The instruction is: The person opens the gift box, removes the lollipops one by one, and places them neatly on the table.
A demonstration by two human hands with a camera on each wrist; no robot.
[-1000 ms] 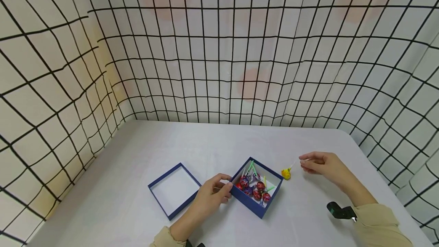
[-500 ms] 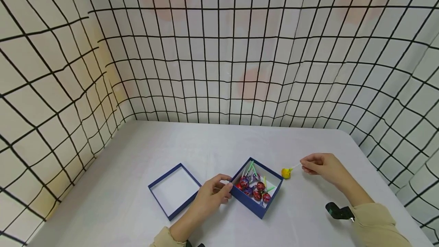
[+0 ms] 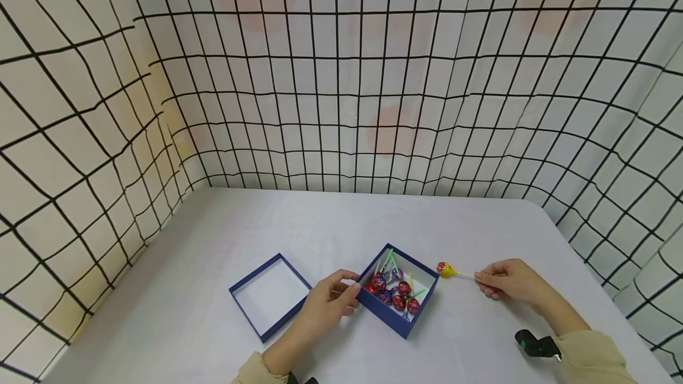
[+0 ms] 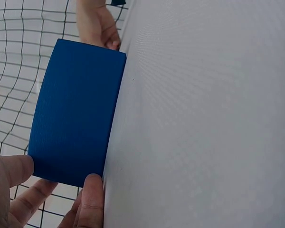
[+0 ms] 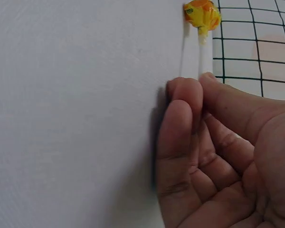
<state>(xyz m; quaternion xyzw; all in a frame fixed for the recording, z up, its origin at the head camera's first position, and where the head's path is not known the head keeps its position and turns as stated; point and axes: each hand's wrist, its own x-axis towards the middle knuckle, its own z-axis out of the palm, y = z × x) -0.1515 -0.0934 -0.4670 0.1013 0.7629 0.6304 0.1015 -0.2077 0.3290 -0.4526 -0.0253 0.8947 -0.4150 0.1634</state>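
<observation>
Currently, yellow lollipop (image 3: 444, 269): on the right side of the scene, just beyond the right corner of the blue box and apart from it; low over the table (image 3: 341, 218), though contact with the surface cannot be told.
Long axis: roughly left to right, the stick's right end slightly nearer than the head.
Pointing: wrapped head to the left, white stick to the right; the wrapper also shows red patches.
Right hand (image 3: 509, 280): narrow, thumb and fingertips closed together on the stick, well back from the head.
Left hand (image 3: 331, 301): part-curled, thumb and fingers apart, holding the left corner of the box; one digit touches high on the corner, another low beside the table.
Blue box (image 3: 385, 313): near the middle, uncovered and upright on the table, one corner pointing near and one far.
Lollipops inside (image 3: 399, 302): red and purple wrappers in a cluster, with green, yellow and pale sticks at differing angles; two green sticks lean toward the far corner.
Shallow blue lid (image 3: 270, 295): left of the box, white inside facing up, its right part beside the left forearm.
</observation>
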